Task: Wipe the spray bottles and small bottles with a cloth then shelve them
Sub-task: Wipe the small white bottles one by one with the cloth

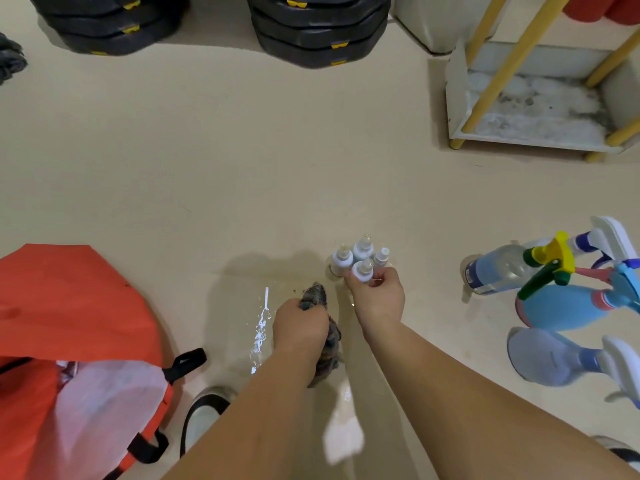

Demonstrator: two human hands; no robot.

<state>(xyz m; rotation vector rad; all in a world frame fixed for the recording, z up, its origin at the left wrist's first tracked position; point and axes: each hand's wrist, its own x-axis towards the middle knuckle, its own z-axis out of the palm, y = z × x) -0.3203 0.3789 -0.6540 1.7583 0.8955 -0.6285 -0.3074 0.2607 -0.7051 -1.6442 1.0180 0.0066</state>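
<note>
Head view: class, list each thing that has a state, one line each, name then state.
small bottles: capped, upright, clustered on the floor.
front small bottle: pinched by the right hand.
cloth: bunched, gripped by the left hand.
spray bottles: on the floor, unshelved.
floor: wet patch beside the cloth.
orange bag: open.

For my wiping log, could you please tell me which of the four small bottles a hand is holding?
The front bottle of the cluster, nearest the person: the right hand pinches it, while the other three stand behind it.
</note>
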